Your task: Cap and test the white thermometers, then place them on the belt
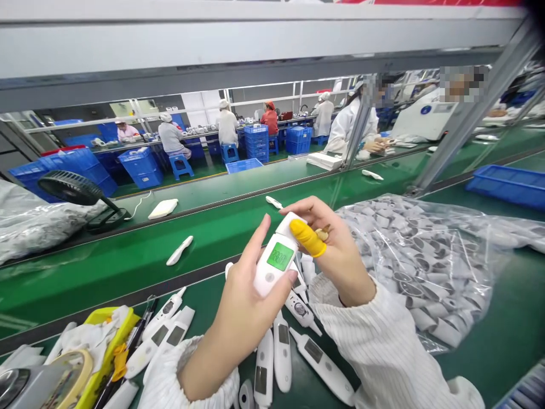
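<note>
A white ear thermometer [279, 257] with a lit green display is held up in front of me, its tip end pointing up and right. My left hand [240, 295] is closed around its body, thumb at the lower right edge. At the upper end, my right hand [340, 255] grips a white cap [284, 226] that covers the tip; a yellow finger cot [307, 237] is on the thumb. Below my hands, several more thermometers [324, 366] with dark displays lie on the green bench.
A clear bag of white caps [426, 272] lies at right, near a blue tray [511, 184]. At lower left are a yellow bin [100, 363] and a tape roll [70, 375]. A green conveyor [140, 255] carries thermometers; beyond stand a fan [70, 187] and co-workers.
</note>
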Action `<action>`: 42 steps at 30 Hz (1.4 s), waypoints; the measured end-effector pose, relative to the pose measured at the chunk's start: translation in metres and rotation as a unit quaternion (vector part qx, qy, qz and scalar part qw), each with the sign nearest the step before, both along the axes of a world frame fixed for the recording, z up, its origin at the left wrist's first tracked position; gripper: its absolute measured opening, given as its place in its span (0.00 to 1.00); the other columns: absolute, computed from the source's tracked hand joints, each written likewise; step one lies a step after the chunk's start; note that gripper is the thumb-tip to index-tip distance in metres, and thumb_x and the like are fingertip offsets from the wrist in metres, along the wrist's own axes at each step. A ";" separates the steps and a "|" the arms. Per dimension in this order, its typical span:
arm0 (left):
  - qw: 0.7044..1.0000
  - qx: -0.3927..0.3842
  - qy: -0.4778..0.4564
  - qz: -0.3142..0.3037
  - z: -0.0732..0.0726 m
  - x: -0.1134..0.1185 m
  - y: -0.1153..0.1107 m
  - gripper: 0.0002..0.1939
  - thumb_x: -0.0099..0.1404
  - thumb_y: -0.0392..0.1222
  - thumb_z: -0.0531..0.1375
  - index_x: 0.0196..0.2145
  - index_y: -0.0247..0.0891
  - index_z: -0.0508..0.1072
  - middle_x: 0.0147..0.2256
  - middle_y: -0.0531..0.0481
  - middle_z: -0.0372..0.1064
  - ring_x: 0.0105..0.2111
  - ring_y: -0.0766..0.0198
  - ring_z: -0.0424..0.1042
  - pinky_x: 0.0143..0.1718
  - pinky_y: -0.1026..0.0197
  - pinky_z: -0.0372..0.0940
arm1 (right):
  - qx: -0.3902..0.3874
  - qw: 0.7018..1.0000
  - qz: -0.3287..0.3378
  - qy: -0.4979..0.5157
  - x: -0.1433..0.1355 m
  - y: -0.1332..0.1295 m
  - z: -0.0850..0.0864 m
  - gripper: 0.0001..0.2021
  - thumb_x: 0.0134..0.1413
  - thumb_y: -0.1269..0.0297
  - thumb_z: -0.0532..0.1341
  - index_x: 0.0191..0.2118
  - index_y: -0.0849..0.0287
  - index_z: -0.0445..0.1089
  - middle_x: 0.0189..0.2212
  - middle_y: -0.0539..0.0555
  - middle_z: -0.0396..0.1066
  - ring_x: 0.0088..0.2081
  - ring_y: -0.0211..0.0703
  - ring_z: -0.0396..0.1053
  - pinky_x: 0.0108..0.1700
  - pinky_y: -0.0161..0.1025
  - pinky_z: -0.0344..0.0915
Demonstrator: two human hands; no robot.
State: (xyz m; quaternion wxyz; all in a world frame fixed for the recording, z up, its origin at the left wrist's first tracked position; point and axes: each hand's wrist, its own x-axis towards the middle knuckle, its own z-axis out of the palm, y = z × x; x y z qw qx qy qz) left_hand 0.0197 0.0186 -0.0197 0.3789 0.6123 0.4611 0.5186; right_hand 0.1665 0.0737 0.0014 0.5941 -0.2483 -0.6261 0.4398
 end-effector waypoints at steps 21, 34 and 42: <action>0.964 0.020 0.252 0.087 0.008 0.002 0.009 0.15 0.66 0.52 0.58 0.30 0.42 0.58 0.22 0.57 0.61 0.21 0.65 0.60 0.22 0.64 0.51 | 0.070 0.994 -0.088 0.002 -0.011 0.008 -0.012 0.16 0.54 0.51 0.68 0.40 0.57 0.73 0.35 0.52 0.74 0.33 0.37 0.71 0.32 0.32 0.69; 0.960 -0.013 0.271 0.071 0.003 0.005 0.014 0.15 0.66 0.54 0.55 0.32 0.43 0.55 0.25 0.54 0.63 0.23 0.60 0.63 0.24 0.62 0.51 | 0.044 0.997 -0.066 -0.009 -0.009 0.010 -0.009 0.19 0.52 0.47 0.68 0.38 0.58 0.71 0.33 0.52 0.72 0.32 0.37 0.70 0.31 0.32 0.67; 0.998 0.037 0.011 0.050 0.002 -0.010 0.031 0.15 0.63 0.51 0.62 0.40 0.38 0.67 0.29 0.53 0.63 0.27 0.66 0.65 0.26 0.65 0.60 | 0.007 0.996 -0.017 -0.093 0.006 0.013 -0.013 0.22 0.58 0.47 0.63 0.50 0.55 0.62 0.26 0.46 0.61 0.26 0.35 0.58 0.27 0.34 0.55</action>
